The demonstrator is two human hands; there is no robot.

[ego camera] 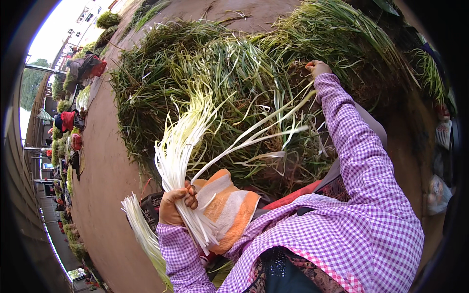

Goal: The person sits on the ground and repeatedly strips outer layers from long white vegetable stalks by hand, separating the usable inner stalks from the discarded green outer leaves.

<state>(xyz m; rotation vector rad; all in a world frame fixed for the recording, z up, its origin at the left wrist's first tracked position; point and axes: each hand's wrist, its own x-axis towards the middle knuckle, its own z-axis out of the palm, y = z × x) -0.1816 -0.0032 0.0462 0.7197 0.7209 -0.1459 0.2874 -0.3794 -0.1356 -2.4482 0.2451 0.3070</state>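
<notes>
My left hand [179, 202] is closed around a bundle of long white-stemmed leafy vegetables [183, 154], likely garlic chives, with yellowish leaf tips fanning over the pile. A few longer stalks splay from the bundle towards the right. My right hand [318, 69] is stretched out over the large heap of green leafy stalks [234, 69], its fingertips close together near some brown roots; whether they pinch anything is too small to tell. An orange and white striped towel [231, 210] lies on my lap, beside the stem ends of the bundle.
Another bunch of white stalks [141, 223] lies beside a dark plastic crate [151, 208] at my left. Brown bare ground [102, 157] runs along the left. Farther off are people and more green heaps [108, 19]. A plastic bag [438, 194] is at the far right.
</notes>
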